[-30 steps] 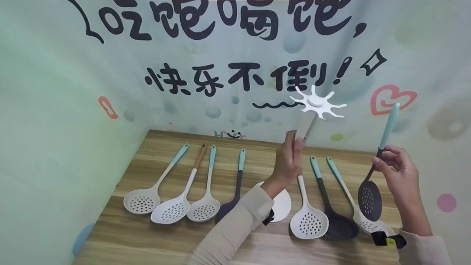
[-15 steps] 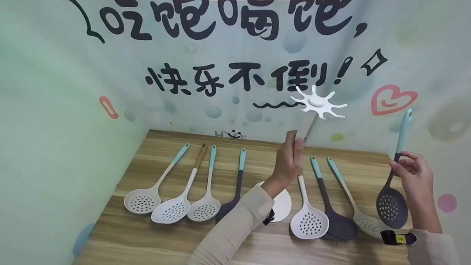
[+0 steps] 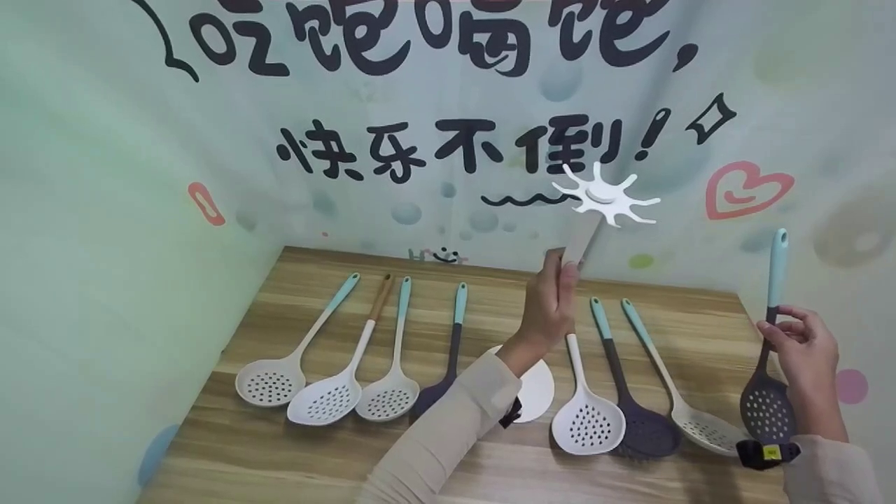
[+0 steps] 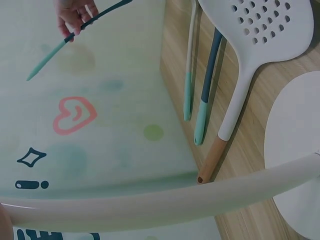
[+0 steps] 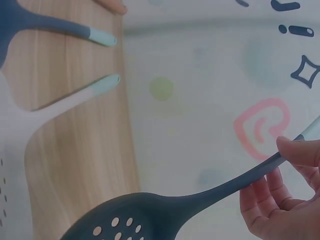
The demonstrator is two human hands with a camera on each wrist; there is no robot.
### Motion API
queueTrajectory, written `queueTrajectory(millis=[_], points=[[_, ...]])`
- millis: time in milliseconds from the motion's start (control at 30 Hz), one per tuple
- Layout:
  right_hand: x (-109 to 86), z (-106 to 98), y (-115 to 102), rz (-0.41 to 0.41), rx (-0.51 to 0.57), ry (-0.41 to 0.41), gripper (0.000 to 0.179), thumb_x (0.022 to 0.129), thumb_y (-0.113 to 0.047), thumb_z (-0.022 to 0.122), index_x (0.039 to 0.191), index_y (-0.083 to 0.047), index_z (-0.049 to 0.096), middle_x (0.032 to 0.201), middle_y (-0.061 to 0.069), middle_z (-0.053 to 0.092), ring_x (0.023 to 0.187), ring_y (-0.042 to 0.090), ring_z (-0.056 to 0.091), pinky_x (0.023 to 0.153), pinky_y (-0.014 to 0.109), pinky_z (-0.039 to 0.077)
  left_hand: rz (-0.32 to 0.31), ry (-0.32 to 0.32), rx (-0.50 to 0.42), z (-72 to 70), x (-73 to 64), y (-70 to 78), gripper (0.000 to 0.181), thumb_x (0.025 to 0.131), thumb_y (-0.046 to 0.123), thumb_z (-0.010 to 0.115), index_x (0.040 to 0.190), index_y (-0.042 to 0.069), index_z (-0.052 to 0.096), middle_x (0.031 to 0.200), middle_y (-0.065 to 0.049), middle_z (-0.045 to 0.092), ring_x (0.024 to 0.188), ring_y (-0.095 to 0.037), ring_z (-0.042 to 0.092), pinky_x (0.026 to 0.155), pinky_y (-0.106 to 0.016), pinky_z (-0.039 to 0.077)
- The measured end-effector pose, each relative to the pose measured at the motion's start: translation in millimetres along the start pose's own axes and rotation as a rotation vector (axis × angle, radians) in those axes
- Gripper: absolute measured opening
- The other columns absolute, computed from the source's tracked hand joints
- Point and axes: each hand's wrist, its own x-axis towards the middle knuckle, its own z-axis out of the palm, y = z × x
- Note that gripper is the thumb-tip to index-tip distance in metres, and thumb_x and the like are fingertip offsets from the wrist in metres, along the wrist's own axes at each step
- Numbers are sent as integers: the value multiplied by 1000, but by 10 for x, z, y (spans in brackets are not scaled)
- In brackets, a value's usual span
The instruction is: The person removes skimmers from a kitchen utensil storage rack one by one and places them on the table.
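Note:
My left hand (image 3: 549, 301) grips the white post of a utensil stand (image 3: 584, 234) near its top, just below a crown of several hooks. The stand's round base (image 4: 292, 125) rests on the table, partly behind my left sleeve in the head view. At the far right, my right hand (image 3: 812, 350) pinches a dark skimmer (image 3: 768, 406) on its shaft, just below the teal handle. The skimmer hangs upright with its perforated head down, beside the table's right edge. In the right wrist view, thumb and fingertips (image 5: 295, 150) close on the dark shaft.
Between the hands lie a white skimmer (image 3: 588, 423) with a brown handle, a dark one (image 3: 647, 427) and a pale one (image 3: 710, 428). Several more skimmers, such as a white one (image 3: 325, 402), lie on the left. A printed cloth (image 3: 350, 217) hangs behind the wooden table (image 3: 315, 462).
My right hand has moved right and down with the dark skimmer, and the skimmer's head has turned to face the camera more. My left hand and the stand have stayed in place.

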Motion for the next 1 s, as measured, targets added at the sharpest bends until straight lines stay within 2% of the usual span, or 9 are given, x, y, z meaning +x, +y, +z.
queueTrajectory(millis=[233,367,600,700,767,933,1000], points=[[50,-19,151,41,-70,11,23,90,-19,60,105,-33,52,76,-21,53,65,-8,55,61,8,43,16,18,5,2,5,-10,51,102,38,20,110,-6,44,64,-8,43,54,-5,32,50,-15,29],[82,0,232,56,-153,-6,22,91,-23,58,110,-30,51,77,-22,50,68,-8,53,62,10,43,22,14,2,-3,6,-11,47,102,35,21,112,-5,43,65,-8,44,55,-6,34,50,-15,30],[110,62,319,78,-277,-38,44,94,-29,54,132,-9,43,83,-18,48,70,-5,51,68,22,40,28,16,2,0,11,-8,47,102,37,21,113,-4,42,66,-9,43,55,-6,34,50,-16,31],[131,74,344,95,-311,-42,49,94,-28,52,135,-5,40,89,-11,50,70,-3,51,68,22,40,22,19,2,3,13,-4,47,102,37,21,112,-3,43,65,-8,43,55,-6,33,50,-16,31],[163,77,384,117,-331,-41,50,95,-27,51,137,-3,38,97,-1,54,73,2,52,68,24,41,20,21,2,3,15,-1,47,102,38,21,112,-3,43,65,-8,43,55,-6,34,51,-16,31],[244,88,517,170,-322,-35,54,95,-29,50,140,-3,34,120,23,50,86,20,55,69,30,41,20,19,5,1,11,-1,47,102,38,20,112,-2,43,66,-8,43,56,-6,34,51,-16,32],[285,85,593,175,-292,-26,51,94,-27,53,137,-5,39,116,23,54,81,20,57,66,30,43,20,19,7,-1,4,-2,48,102,38,20,112,-2,43,66,-8,44,56,-6,34,51,-16,31]])
